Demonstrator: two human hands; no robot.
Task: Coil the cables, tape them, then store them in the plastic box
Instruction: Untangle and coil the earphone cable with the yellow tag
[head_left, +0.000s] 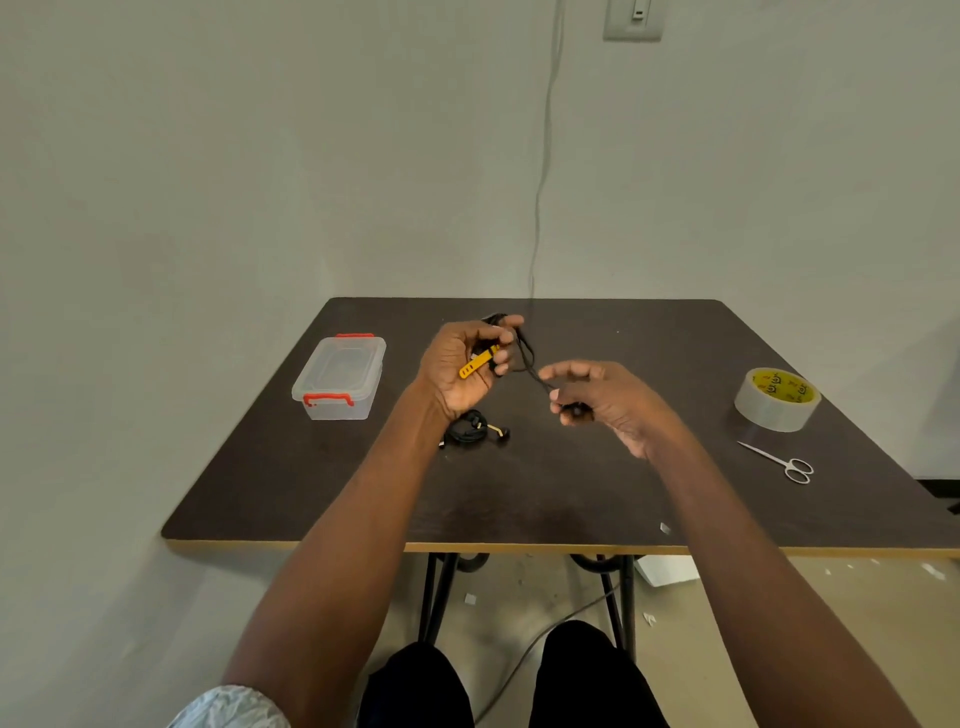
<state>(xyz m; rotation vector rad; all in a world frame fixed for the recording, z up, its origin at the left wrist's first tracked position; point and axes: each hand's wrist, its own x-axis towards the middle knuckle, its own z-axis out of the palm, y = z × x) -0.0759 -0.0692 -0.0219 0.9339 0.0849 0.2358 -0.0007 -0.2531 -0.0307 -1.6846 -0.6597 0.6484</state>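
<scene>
Above the middle of the dark table, my left hand grips loops of a thin black cable that carries a yellow strap. The cable runs right and down to my right hand, which pinches its black end. A second black cable, coiled, lies on the table just below my left wrist. The clear plastic box with red latches stands shut at the left. A roll of clear tape lies at the right.
Small silver scissors lie near the table's right edge, below the tape. A thin wire hangs down the wall behind the table. Bits of paper and a dark cord are on the floor under the table, by my knees.
</scene>
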